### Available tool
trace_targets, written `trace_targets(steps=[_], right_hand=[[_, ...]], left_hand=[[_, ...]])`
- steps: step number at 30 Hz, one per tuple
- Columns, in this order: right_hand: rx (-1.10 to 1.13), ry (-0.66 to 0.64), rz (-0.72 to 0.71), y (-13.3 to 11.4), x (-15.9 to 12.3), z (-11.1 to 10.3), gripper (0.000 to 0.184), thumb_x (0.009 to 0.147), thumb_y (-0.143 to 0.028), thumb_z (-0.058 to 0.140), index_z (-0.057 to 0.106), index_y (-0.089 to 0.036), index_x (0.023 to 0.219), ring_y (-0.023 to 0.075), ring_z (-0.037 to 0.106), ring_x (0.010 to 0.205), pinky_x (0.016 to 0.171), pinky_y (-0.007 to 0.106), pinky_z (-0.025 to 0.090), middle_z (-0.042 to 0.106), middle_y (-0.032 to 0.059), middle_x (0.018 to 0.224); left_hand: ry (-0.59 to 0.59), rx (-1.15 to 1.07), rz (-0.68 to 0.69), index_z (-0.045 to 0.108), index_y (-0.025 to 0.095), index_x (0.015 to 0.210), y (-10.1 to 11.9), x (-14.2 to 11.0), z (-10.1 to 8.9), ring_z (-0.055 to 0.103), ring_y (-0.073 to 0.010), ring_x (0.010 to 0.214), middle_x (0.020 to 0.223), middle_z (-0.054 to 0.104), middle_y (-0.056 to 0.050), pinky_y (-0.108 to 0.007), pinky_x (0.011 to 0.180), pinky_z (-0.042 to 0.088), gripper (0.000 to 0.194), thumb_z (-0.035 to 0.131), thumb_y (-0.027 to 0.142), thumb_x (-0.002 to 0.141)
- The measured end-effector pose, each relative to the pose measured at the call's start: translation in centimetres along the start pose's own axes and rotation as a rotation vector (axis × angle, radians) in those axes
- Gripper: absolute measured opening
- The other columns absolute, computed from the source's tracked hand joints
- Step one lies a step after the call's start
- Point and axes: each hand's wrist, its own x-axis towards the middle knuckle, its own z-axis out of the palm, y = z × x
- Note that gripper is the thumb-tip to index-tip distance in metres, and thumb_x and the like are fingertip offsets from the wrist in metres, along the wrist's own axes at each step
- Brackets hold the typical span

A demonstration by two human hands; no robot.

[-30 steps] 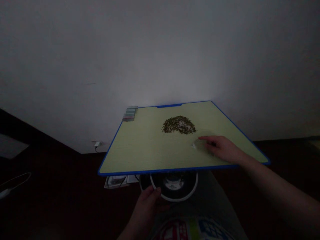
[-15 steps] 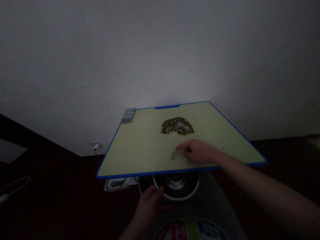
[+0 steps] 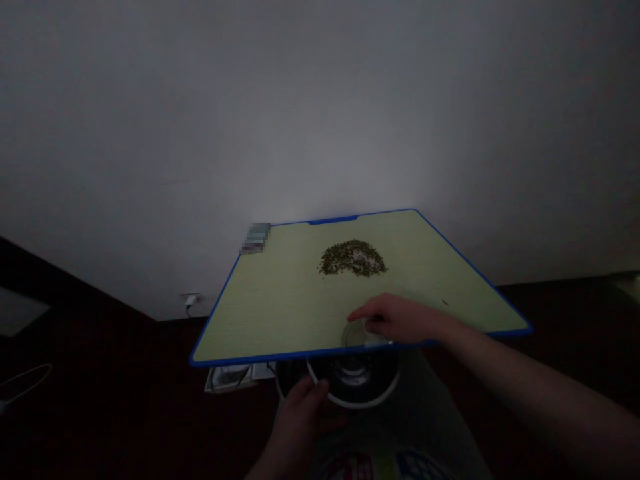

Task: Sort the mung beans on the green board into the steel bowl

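Note:
My right hand (image 3: pixel 395 317) is closed on a clear, round-edged plastic piece (image 3: pixel 354 333) at the board's near edge; its exact kind is hard to make out. Beyond it, a heap of small brownish-green beans or seeds (image 3: pixel 345 255) with whitish bits among them lies on the pale yellow-green board (image 3: pixel 260 313) with a blue rim. Below that edge my left hand (image 3: pixel 303 407) grips the pale rim of a dark bowl (image 3: pixel 373 400), thumb on the rim. The board hides the bowl's far side. Something shiny shows inside the bowl.
A small dark sliver (image 3: pixel 445 303) lies on the board's right part. A blurred-out item (image 3: pixel 256 238) sits at the far left corner. A white plug (image 3: pixel 191 301) is in the wall, which stands behind the board. White-edged items (image 3: pixel 230 378) show below the board's left.
My right hand has drawn the clear plastic piece toward me, from the board's surface to its near edge. The left hand keeps its hold on the bowl. The view has shifted slightly.

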Motion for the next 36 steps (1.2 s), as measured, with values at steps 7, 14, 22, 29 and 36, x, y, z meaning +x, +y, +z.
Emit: trace_targets(steps=[7,14,22,29,36], right_hand=[[0.045,0.139,0.073,1.8,-1.9,0.3,0.043,0.080,-0.019,0.049,0.061,-0.021,0.122,0.0203,0.061,0.095,0.082,0.032,0.046,0.067,0.0058,0.111],[-0.090,0.351,0.319,4.0,-3.2,-0.8,0.045,0.081,-0.024,0.045,0.060,-0.017,0.123,0.0171,0.058,0.065,0.061,0.028,0.043,0.069,0.0060,0.083],[-0.135,0.527,0.387,7.7,-3.3,-1.4,0.044,0.082,-0.030,0.046,0.061,-0.017,0.122,0.0153,0.049,0.053,0.051,0.027,0.035,0.057,0.0002,0.060],[-0.117,0.567,0.359,7.5,-3.6,-1.0,0.044,0.083,-0.032,0.046,0.061,-0.015,0.120,0.0145,0.048,0.053,0.052,0.026,0.035,0.057,0.0007,0.062],[-0.101,0.583,0.332,7.1,-3.8,-0.8,0.044,0.083,-0.033,0.046,0.062,-0.015,0.120,0.0147,0.048,0.054,0.053,0.027,0.036,0.058,0.0018,0.064]], left_hand=[[0.017,-0.004,0.014,0.064,0.013,0.083,0.1,0.1,-0.2,0.067,-0.0218,0.070,0.077,0.072,-0.008,-0.036,0.062,0.055,0.026,0.072,0.032,0.067],[0.014,-0.021,-0.016,0.064,0.014,0.085,-0.2,0.4,-0.3,0.067,-0.0221,0.073,0.081,0.072,-0.008,-0.036,0.060,0.056,0.025,0.072,0.029,0.068],[-0.176,0.059,-0.080,0.064,0.015,0.087,-2.4,2.2,3.3,0.067,-0.0205,0.070,0.078,0.071,-0.007,-0.033,0.062,0.055,0.021,0.066,0.030,0.072],[-0.171,0.052,-0.168,0.060,0.013,0.088,-5.7,5.5,7.0,0.066,-0.0193,0.068,0.083,0.069,-0.009,-0.034,0.062,0.054,0.017,0.063,0.019,0.073],[-0.167,0.024,-0.212,0.058,0.012,0.101,-7.1,7.0,7.6,0.068,-0.0189,0.075,0.101,0.069,-0.013,-0.035,0.072,0.053,0.021,0.056,0.018,0.080]])
